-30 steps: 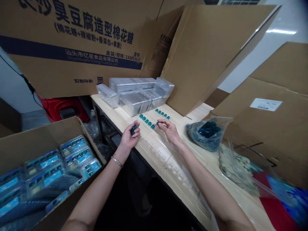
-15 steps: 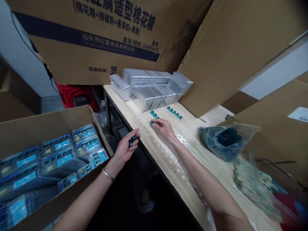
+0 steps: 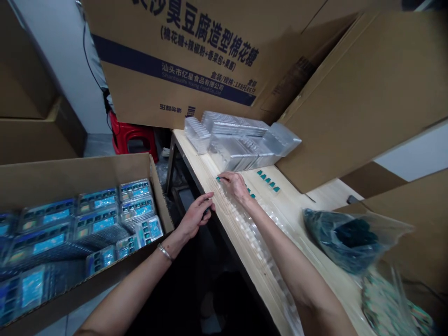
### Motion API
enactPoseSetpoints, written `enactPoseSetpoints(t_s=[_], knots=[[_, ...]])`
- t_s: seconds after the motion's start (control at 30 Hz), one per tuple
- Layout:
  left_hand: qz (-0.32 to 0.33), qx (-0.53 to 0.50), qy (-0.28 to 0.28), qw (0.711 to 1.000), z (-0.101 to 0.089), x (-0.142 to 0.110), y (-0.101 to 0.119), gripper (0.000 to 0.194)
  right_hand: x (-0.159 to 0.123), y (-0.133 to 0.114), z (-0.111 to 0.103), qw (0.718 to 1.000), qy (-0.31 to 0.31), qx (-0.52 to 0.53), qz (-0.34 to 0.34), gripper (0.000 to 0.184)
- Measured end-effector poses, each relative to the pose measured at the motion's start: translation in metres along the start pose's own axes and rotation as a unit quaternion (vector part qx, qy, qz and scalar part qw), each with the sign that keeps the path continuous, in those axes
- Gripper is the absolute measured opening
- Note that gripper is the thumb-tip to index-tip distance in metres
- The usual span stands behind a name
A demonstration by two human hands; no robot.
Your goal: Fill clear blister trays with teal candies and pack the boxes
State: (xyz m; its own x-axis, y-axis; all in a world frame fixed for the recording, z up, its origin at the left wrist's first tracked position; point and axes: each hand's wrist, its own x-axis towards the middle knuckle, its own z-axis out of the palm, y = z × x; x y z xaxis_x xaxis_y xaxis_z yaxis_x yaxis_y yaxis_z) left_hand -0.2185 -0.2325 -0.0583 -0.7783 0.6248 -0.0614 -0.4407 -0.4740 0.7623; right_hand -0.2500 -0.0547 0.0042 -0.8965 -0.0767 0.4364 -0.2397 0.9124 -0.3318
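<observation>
My left hand (image 3: 195,216) is curled at the table's near edge around a small teal piece (image 3: 207,212), mostly hidden by the fingers. My right hand (image 3: 235,185) reaches over a clear plastic blister tray (image 3: 250,223), and its fingertips pinch another teal piece (image 3: 219,178). A short row of teal pieces (image 3: 268,181) lies just beyond that hand. Other pieces may be hidden under my right hand.
Stacked clear and silvery trays (image 3: 238,145) stand at the table's far end against large cardboard sheets (image 3: 360,88). A plastic bag of teal pieces (image 3: 345,241) lies on the right. An open carton of blue-labelled packs (image 3: 84,228) sits left of the table.
The view has swung, shifting the scene right and down. My right hand has moved left along the table, and the left hand has risen to the table's edge.
</observation>
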Motion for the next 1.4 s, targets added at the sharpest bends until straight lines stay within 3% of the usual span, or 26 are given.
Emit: enactPoseSetpoints(t_s=[0.3, 0.47, 0.73, 1.0, 1.2, 1.4], knots=[[-0.006, 0.007, -0.003, 1.000, -0.001, 0.001, 0.002, 0.045, 0.005, -0.001, 0.000, 0.998, -0.030, -0.018, -0.045, 0.022], [-0.001, 0.019, -0.004, 1.000, -0.002, 0.001, 0.003, 0.045, 0.006, 0.000, -0.002, 0.999, -0.015, -0.015, -0.031, 0.017], [0.000, 0.035, -0.016, 0.999, -0.002, 0.000, 0.003, 0.045, 0.005, 0.001, 0.004, 0.996, -0.040, -0.006, -0.081, 0.022], [0.039, -0.018, 0.007, 0.999, 0.001, 0.018, 0.024, 0.035, -0.006, 0.002, -0.007, 0.988, 0.071, 0.133, -0.022, 0.018], [0.021, -0.086, -0.037, 0.995, 0.009, 0.045, 0.035, 0.030, -0.011, -0.017, -0.014, 0.986, 0.074, 0.143, -0.046, 0.017], [0.030, -0.089, -0.031, 0.995, 0.009, 0.049, 0.029, 0.031, -0.013, -0.017, -0.012, 0.987, 0.085, 0.123, -0.055, 0.017]])
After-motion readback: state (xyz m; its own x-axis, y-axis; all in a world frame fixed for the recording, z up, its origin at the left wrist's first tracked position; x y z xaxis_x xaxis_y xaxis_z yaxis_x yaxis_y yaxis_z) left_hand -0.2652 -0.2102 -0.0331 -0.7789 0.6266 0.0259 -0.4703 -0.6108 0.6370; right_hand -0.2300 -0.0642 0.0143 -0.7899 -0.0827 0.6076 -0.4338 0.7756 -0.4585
